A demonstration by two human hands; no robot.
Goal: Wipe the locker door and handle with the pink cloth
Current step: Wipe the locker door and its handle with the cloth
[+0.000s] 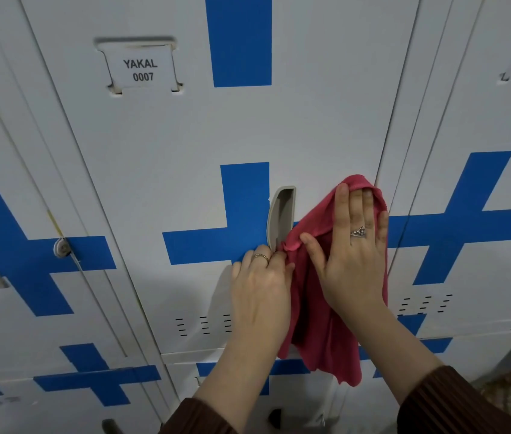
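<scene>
Brown sleeves (454, 402) at bottom frame: pink cloth (320, 308) is pressed flat-palmed by right hand (353, 245), pinched by left hand (262, 286) beside handle (281, 217); locker door (185, 145) apparently mostly unwiped.

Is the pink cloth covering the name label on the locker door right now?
No, the pink cloth hangs by the handle, well below the uncovered label.

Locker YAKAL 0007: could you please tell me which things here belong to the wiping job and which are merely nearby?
Part of the job:
pink cloth
locker door
handle
left hand
right hand

Merely nearby:
name label
neighbouring locker's lock
vent slots
</scene>
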